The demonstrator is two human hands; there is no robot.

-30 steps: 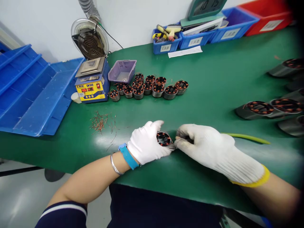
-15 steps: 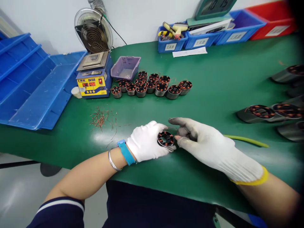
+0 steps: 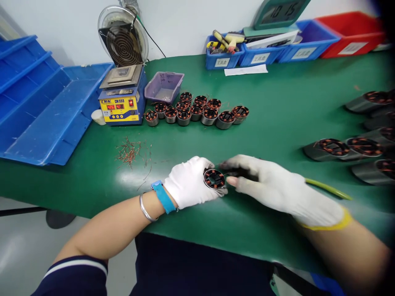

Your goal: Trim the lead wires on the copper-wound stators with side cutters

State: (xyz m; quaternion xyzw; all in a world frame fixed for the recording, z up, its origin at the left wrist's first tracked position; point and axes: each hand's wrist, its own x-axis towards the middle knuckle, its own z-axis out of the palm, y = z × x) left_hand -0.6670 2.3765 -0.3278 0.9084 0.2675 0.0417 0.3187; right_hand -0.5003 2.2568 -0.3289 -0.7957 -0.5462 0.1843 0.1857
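My left hand (image 3: 189, 181), in a white glove, is closed around a small motor stator (image 3: 214, 179), a metal ring with copper windings on a black core. The stator's open face is turned up toward me. Just right of it, my right hand (image 3: 268, 181) is blurred, its gloved thumb and fingers apart, with the thumb tip bare and close to the stator's rim. Behind the right wrist a green handle (image 3: 328, 189) sticks out. Its other end is hidden, so I cannot tell whether the hand touches it.
Several similar stators (image 3: 210, 116) stand in rows beyond my hands, more (image 3: 333, 147) at the right. Copper wire scraps (image 3: 128, 152) lie left. Behind are a solder pot (image 3: 121, 98), a purple tray (image 3: 165, 78), blue bins (image 3: 222, 61), a red bin (image 3: 354, 31) and a large blue tray (image 3: 70, 109).
My right hand's fingers have spread, and thumb and index finger are farther apart near the stator. The green handle's end has shifted slightly right and down. My left hand still holds the stator.
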